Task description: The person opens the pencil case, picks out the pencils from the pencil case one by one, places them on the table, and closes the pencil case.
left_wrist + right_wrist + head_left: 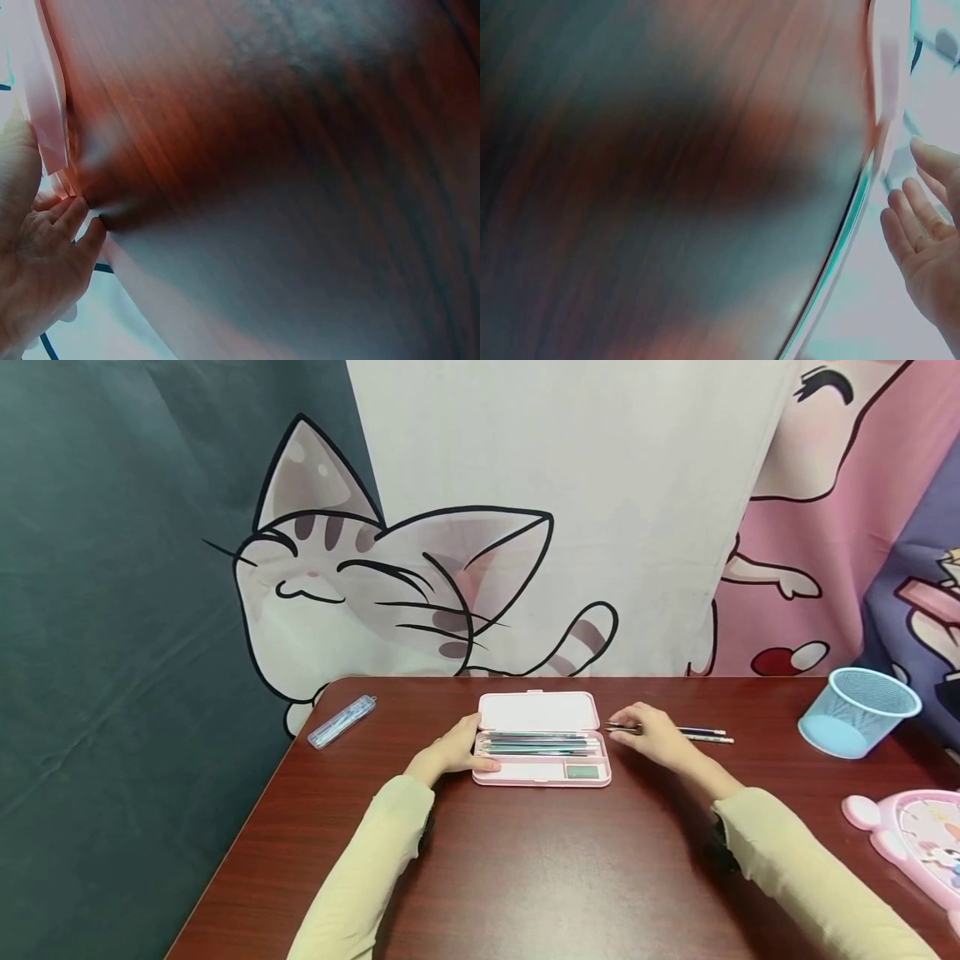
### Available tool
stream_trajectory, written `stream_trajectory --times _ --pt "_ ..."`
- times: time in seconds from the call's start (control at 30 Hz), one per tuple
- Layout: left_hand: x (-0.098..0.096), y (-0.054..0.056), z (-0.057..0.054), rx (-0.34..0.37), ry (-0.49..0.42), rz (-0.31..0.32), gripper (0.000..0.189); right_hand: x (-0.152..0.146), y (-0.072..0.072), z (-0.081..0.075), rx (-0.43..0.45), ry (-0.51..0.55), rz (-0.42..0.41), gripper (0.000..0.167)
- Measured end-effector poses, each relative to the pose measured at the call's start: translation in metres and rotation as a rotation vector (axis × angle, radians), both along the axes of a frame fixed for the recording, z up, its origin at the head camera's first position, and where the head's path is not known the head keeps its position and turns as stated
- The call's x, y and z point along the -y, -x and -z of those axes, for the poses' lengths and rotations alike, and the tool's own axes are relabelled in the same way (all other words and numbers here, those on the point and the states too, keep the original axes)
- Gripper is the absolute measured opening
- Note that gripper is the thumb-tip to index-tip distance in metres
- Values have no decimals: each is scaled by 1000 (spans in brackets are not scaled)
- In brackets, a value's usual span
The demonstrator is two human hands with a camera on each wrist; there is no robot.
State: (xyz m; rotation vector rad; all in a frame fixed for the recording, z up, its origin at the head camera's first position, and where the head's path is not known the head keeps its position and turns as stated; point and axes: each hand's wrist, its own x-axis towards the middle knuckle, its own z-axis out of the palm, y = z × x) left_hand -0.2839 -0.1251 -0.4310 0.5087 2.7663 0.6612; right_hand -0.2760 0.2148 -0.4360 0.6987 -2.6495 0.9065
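A pink pencil case [540, 782] lies open on the table, its lid folded back. Several pencils [536, 745] fill its middle compartment, and a green block [582, 772] sits in the front right one. My left hand [453, 748] holds the case by its left end, thumb over the front corner; in the left wrist view the fingers reach along the case's pink edge [46, 112]. Just right of the case, my right hand [651, 735] is over two pencils [703, 735] on the table. The right wrist view shows its fingers [900, 225] loosely extended, apart from the pencils [832, 277].
On the left of the brown table [525, 877] lies a slim light-blue patterned case [341, 722]. A light-blue mesh pen cup [855, 714] stands at the back right, with a pink clock [892, 822] nearer. Curtains with cartoon prints hang behind the table.
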Motion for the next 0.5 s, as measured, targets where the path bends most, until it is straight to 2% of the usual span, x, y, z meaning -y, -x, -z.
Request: stream_trajectory --times 0.2,0.33,0.43,0.5 --pt "-1 -1 1 2 -2 -5 99 35 -3 -3 85 -9 -162 15" --pt "-2 -1 0 4 -14 -4 98 43 -2 -3 170 -56 -209 16" --pt "-1 -1 0 2 -24 1 97 46 -1 -3 165 -100 -218 15" --pt "0 0 0 0 -24 4 97 47 -1 -3 131 -133 -218 13"
